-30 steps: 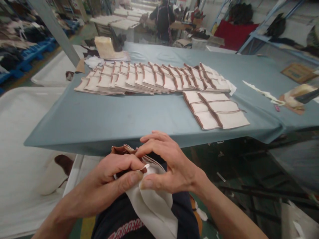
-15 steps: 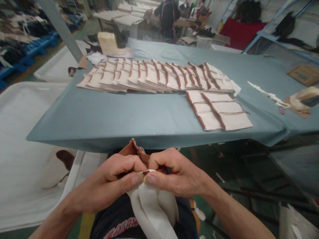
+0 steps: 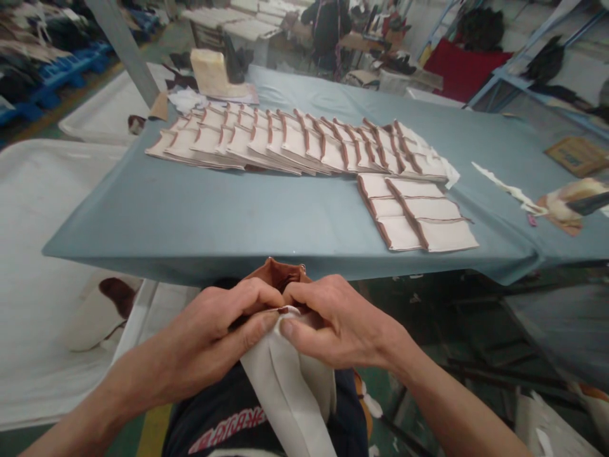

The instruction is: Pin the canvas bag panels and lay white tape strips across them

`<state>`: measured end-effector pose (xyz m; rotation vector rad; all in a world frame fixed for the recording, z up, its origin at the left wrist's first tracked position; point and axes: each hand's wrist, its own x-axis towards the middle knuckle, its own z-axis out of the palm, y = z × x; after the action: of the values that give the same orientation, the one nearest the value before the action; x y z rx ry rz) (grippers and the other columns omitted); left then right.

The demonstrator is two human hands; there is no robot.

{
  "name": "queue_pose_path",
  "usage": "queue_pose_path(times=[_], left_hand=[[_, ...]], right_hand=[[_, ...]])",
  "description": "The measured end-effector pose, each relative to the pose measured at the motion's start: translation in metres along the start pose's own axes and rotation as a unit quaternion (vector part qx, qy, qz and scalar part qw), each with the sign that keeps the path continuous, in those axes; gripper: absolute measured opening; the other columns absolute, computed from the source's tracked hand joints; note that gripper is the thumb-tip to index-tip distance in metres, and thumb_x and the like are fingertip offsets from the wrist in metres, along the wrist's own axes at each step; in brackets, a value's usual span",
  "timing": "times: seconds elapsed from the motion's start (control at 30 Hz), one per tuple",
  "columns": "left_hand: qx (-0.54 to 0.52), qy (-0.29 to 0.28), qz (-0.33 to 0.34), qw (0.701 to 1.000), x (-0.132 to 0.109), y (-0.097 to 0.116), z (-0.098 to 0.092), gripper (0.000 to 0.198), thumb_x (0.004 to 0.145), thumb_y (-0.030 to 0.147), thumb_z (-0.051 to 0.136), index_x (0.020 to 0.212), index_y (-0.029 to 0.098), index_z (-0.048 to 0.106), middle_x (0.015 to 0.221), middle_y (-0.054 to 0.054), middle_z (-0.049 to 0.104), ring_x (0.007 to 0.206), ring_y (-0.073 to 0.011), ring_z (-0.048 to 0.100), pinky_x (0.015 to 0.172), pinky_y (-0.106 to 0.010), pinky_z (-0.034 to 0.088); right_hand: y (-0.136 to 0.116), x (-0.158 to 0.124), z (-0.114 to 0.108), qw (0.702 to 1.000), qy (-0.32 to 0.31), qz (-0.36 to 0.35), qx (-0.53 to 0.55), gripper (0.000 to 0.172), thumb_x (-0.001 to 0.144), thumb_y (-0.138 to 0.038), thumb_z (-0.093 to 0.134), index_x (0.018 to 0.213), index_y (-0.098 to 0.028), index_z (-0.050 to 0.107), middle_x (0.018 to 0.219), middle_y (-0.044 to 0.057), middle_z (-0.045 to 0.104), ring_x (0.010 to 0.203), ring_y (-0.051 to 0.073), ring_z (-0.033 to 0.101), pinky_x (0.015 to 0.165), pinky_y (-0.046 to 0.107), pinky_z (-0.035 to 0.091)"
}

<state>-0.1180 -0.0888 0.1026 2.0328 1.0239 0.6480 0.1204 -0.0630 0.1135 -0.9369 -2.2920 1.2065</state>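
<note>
Over my lap, in the head view, I hold a cream fabric piece with brown lining at its seam edge. My left hand is closed in a pinch on it, thumb on the near side. Beside it, nearly touching, my right hand pinches the same edge between thumb and bent fingers. A small brown bit of edge shows between the two thumbs. The brown part of the piece stands up beyond my fingers, against the table's front edge. The cream part hangs down towards me. My fingers hide much of the seam.
On the blue-covered table lies a long overlapping row of cream pieces with brown edges. A smaller stack lies nearer me. A white bin at left holds a cream and brown piece. A person is at the back.
Both hands have shifted slightly up in view with the piece, still pinching its edge. The brown part now stands wider open beyond my fingers. The view has tilted a little.
</note>
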Motion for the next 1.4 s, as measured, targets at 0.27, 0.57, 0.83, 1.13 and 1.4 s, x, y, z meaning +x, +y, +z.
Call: queue_pose_path(times=[0.27, 0.57, 0.83, 1.13, 1.4], left_hand=[[-0.002, 0.055, 0.120, 0.991, -0.004, -0.014, 0.010, 0.027, 0.105, 0.010, 0.057, 0.123, 0.026, 0.070, 0.100, 0.000, 0.083, 0.081, -0.0130, 0.077, 0.077, -0.017, 0.058], [0.056, 0.055, 0.267, 0.960, 0.001, -0.021, 0.016, 0.032, 0.114, 0.017, 0.038, 0.139, 0.027, 0.054, 0.076, 0.000, 0.068, 0.062, -0.0179, 0.062, 0.062, -0.029, 0.054], [0.158, 0.072, 0.265, 0.948, 0.000, -0.024, 0.010, 0.025, 0.113, 0.017, 0.040, 0.132, 0.027, 0.053, 0.066, 0.004, 0.061, 0.052, -0.0173, 0.057, 0.052, -0.029, 0.043], [0.105, 0.174, 0.319, 0.926, -0.003, -0.038, 0.038, 0.062, 0.118, 0.048, 0.030, 0.172, 0.018, 0.034, 0.103, -0.011, 0.078, 0.090, -0.0244, 0.075, 0.086, -0.038, 0.061], [0.077, 0.278, 0.308, 0.907, -0.005, -0.051, 0.072, 0.067, 0.115, 0.052, 0.035, 0.176, 0.026, 0.028, 0.120, -0.014, 0.073, 0.108, -0.0294, 0.073, 0.099, -0.049, 0.063]], right_hand=[[0.008, 0.004, 0.010, 0.979, 0.004, 0.028, 0.203, 0.022, 0.083, -0.028, 0.064, 0.068, -0.022, 0.048, 0.063, -0.008, 0.037, 0.057, 0.009, 0.033, 0.053, 0.023, 0.026], [0.024, -0.004, 0.034, 0.882, -0.020, 0.130, 0.453, 0.066, 0.087, -0.081, 0.073, 0.072, -0.020, 0.053, 0.059, -0.009, 0.039, 0.051, 0.006, 0.027, 0.046, 0.022, 0.021], [0.028, 0.000, 0.062, 0.827, 0.023, 0.122, 0.548, 0.068, 0.085, -0.079, 0.079, 0.069, -0.022, 0.045, 0.059, -0.009, 0.039, 0.050, 0.006, 0.029, 0.046, 0.019, 0.027], [0.005, 0.006, 0.074, 0.791, 0.104, 0.149, 0.584, 0.069, 0.079, -0.086, 0.076, 0.074, -0.023, 0.049, 0.064, -0.006, 0.043, 0.055, 0.009, 0.031, 0.051, 0.024, 0.031], [0.016, 0.010, 0.088, 0.813, 0.088, 0.132, 0.561, 0.066, 0.080, -0.085, 0.072, 0.073, -0.024, 0.049, 0.064, -0.004, 0.047, 0.058, 0.013, 0.037, 0.054, 0.026, 0.034]])
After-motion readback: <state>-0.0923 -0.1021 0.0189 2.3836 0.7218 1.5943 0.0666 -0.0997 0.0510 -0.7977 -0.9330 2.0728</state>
